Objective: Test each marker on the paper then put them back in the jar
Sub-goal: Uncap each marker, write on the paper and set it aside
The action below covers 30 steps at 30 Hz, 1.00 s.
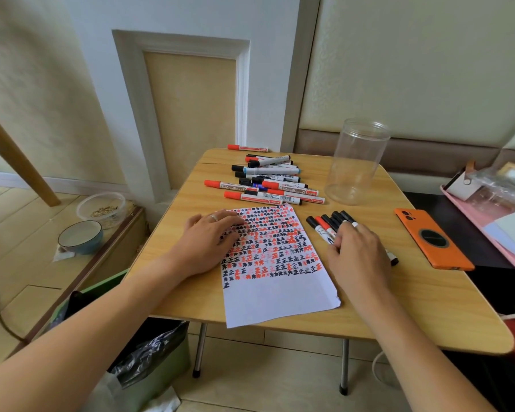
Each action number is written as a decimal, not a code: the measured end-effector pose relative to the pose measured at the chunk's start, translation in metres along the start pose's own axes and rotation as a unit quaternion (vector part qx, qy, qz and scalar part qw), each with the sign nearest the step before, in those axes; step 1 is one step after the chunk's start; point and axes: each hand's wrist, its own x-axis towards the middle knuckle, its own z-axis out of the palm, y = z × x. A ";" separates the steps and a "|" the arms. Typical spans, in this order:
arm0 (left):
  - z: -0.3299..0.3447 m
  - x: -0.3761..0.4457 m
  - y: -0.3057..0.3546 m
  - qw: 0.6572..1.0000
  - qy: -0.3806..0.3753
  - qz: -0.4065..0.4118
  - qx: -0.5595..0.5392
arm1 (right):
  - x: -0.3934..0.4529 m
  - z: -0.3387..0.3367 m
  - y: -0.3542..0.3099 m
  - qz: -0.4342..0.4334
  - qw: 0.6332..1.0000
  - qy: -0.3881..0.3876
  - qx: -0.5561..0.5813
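Your left hand [210, 233] lies flat on the paper [272, 263], grip released, fingers spread over the top-left rows of red and black marks. Your right hand [356, 248] rests on a small bunch of markers [327, 223] just right of the paper, fingers curled over them; whether they actually clasp one, you cannot tell. A bigger pile of markers [268, 179] lies beyond the paper. The jar [356, 165] stands upright on the table [399, 307], right of that pile. An orange phone [433, 239] lies near the right edge.

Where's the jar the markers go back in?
The clear jar stands empty at the table's far right, beside the pile of markers and beyond the orange phone.
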 end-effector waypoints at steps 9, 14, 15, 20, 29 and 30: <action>0.001 0.000 0.002 1.000 0.009 -0.004 -0.009 | 0.014 0.004 -0.014 -0.052 0.995 0.051 0.074; 0.004 0.000 -0.001 1.000 0.008 -0.004 -0.010 | 0.035 0.017 -0.040 -0.135 0.981 -0.002 0.140; 0.004 0.000 -0.002 1.000 0.010 -0.004 -0.011 | 0.041 0.020 -0.046 -0.149 0.978 -0.015 0.146; 0.006 0.001 -0.002 1.000 0.016 -0.002 -0.019 | 0.075 0.037 -0.075 -0.175 0.975 -0.041 0.134; 0.008 0.002 -0.007 0.999 0.035 0.011 -0.024 | 0.110 0.065 -0.122 -0.182 0.977 -0.071 0.082; 0.008 0.002 -0.007 0.999 0.036 0.011 -0.022 | 0.110 0.067 -0.124 -0.183 0.977 -0.073 0.076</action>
